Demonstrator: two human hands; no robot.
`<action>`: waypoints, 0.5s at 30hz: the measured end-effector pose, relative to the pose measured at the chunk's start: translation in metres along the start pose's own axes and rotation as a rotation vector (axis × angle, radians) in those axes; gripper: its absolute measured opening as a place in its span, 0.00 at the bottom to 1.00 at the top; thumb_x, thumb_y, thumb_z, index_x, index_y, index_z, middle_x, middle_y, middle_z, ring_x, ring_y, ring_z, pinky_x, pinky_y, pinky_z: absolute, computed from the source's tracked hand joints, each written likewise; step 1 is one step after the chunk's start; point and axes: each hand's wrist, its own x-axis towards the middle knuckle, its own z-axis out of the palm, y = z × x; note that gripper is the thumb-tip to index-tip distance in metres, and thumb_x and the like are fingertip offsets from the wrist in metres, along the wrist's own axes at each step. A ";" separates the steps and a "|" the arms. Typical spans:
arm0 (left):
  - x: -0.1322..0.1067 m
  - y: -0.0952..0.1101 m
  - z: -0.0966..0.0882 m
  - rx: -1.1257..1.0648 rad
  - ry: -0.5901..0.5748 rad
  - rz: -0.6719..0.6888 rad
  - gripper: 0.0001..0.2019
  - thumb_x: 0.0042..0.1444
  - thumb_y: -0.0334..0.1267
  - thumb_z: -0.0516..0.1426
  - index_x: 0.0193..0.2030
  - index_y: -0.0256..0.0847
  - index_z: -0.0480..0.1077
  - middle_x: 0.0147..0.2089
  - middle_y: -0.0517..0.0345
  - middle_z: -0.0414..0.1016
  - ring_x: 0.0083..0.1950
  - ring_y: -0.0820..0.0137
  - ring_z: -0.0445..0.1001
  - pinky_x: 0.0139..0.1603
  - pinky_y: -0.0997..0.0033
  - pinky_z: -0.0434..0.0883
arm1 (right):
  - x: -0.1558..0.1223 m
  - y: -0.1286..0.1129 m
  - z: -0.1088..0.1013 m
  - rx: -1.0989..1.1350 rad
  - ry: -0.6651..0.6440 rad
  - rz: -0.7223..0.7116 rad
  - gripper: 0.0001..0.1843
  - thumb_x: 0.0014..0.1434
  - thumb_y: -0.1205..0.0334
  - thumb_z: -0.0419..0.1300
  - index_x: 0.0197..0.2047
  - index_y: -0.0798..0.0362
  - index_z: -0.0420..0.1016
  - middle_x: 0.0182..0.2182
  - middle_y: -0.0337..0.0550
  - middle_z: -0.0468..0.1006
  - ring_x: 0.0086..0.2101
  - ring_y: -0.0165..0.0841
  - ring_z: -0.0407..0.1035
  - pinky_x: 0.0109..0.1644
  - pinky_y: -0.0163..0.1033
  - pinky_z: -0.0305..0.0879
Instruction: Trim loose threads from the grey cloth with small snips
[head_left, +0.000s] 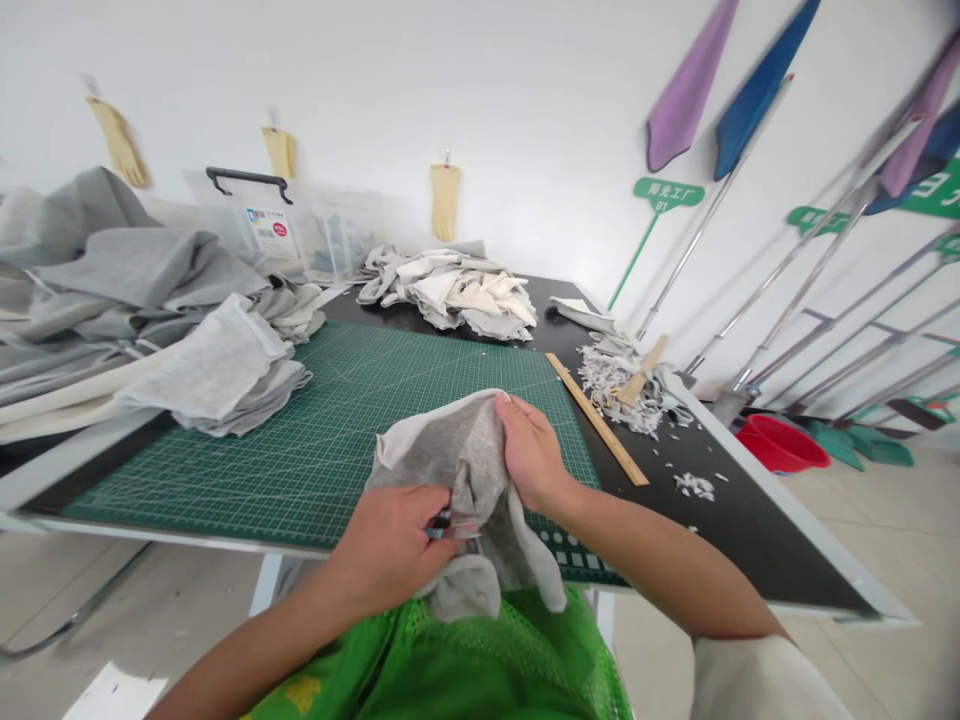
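My left hand (390, 548) is closed round a small metal cutting tool (450, 526) whose blades point into a grey piece of fabric (465, 470). My right hand (531, 452) grips the upper edge of that same fabric, fingers curled over it. The fabric hangs off the near edge of the green cutting mat (322, 420) and down over a green mesh bag (450, 670) in my lap.
A black table (750, 520) carries folded grey cloth (217, 375) at left, a heap of grey fabric (90, 280) behind it, a pile of whitish pieces (457, 290) at the back, a wooden ruler (596, 420) and cut scraps (622, 385) at right. A red basin (780, 445) and mop poles stand on the right.
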 end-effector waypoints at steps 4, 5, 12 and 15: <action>-0.002 -0.003 0.004 0.072 0.018 0.014 0.10 0.54 0.37 0.52 0.23 0.41 0.59 0.22 0.61 0.65 0.25 0.72 0.63 0.27 0.73 0.52 | 0.005 0.003 -0.004 0.015 0.007 -0.028 0.17 0.55 0.49 0.55 0.24 0.53 0.64 0.21 0.35 0.63 0.24 0.27 0.56 0.27 0.32 0.55; -0.003 -0.005 0.004 0.066 0.019 0.031 0.10 0.54 0.36 0.52 0.23 0.40 0.59 0.22 0.62 0.64 0.25 0.72 0.62 0.27 0.73 0.52 | 0.006 0.003 -0.005 0.015 0.012 -0.036 0.17 0.55 0.49 0.55 0.24 0.53 0.63 0.21 0.34 0.61 0.24 0.27 0.55 0.27 0.32 0.54; -0.008 -0.018 -0.009 -0.054 -0.017 0.166 0.13 0.57 0.36 0.51 0.21 0.39 0.56 0.21 0.64 0.59 0.25 0.76 0.59 0.28 0.74 0.52 | 0.013 0.003 -0.008 -0.084 0.027 -0.054 0.19 0.54 0.48 0.55 0.22 0.53 0.60 0.19 0.33 0.57 0.22 0.26 0.52 0.25 0.32 0.50; -0.007 -0.023 -0.016 -0.156 -0.057 0.205 0.16 0.59 0.38 0.49 0.20 0.38 0.54 0.20 0.65 0.57 0.24 0.77 0.58 0.28 0.75 0.52 | 0.014 0.002 -0.008 -0.123 -0.011 -0.011 0.19 0.55 0.48 0.53 0.22 0.53 0.60 0.18 0.33 0.57 0.21 0.25 0.51 0.24 0.32 0.48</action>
